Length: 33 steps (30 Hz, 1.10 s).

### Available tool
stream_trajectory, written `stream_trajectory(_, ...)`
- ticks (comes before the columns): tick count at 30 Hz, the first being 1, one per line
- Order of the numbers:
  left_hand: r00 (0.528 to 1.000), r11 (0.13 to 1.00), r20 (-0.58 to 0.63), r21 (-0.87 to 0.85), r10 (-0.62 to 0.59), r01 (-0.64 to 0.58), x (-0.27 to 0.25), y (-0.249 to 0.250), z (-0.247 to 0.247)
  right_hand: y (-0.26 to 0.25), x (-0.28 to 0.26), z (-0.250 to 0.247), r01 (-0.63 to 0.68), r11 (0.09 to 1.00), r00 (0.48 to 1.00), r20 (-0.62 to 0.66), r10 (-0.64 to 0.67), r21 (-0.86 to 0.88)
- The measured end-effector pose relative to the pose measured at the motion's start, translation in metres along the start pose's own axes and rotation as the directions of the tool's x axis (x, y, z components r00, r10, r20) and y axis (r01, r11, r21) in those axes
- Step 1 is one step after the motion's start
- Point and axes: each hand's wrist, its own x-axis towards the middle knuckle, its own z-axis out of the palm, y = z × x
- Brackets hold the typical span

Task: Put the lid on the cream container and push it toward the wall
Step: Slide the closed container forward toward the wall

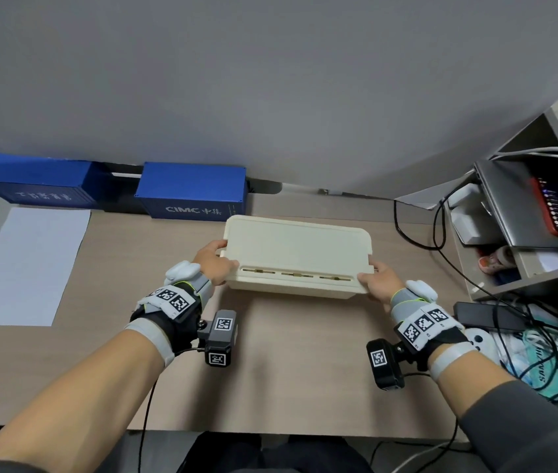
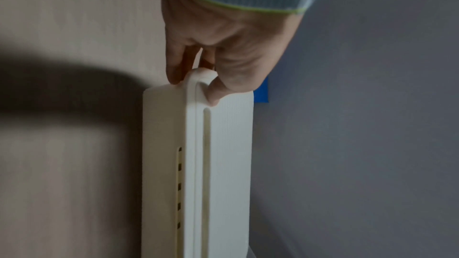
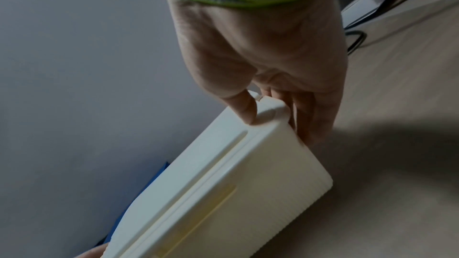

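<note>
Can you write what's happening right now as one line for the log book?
lid: on cream container | left hand: grips left end | right hand: grips right end | next: push toward wall

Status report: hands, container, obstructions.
Left hand and right hand grip cream container ends. Lid on. Blue box stands at wall, beyond left corner.

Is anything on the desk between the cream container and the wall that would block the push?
Nothing visible does. Bare desk lies behind the cream container; the blue CIMC box stands off to its left.
</note>
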Motion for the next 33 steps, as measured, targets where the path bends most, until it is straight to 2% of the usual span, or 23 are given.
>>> stream_trajectory(3,0.999,0.999,0.003,-0.010,0.041,-0.041,0.010,0.021,0.019,-0.007,0.014,-0.020,0.003,0.999,0.998,-0.062,0.000,0.042)
stream_trajectory(10,0.997,0.997,-0.012,-0.006,0.078,-0.078,0.049,0.059,0.064,-0.027,0.061,-0.060,0.006,0.985,0.994,-0.106,0.013,0.174)
stream_trajectory(15,0.995,0.996,-0.051,-0.026,0.086,-0.088,0.084,0.063,0.076,-0.045,0.089,-0.067,0.065,0.966,0.993,-0.112,-0.038,0.250)
stream_trajectory(20,0.993,0.992,-0.086,-0.092,0.077,-0.085,0.086,0.073,0.081,-0.051,0.106,-0.061,0.065,0.944,0.995,-0.092,-0.037,0.323)
stream_trajectory(28,0.991,0.995,-0.116,-0.061,0.072,-0.080,0.094,0.072,0.083,-0.045,0.111,-0.060,0.099,0.949,0.993,-0.096,-0.073,0.300)
stream_trajectory(33,0.988,0.993,-0.147,-0.109,0.037,-0.054,0.088,0.069,0.086,-0.045,0.112,-0.060,0.087,0.978,0.991,-0.121,-0.065,0.191)
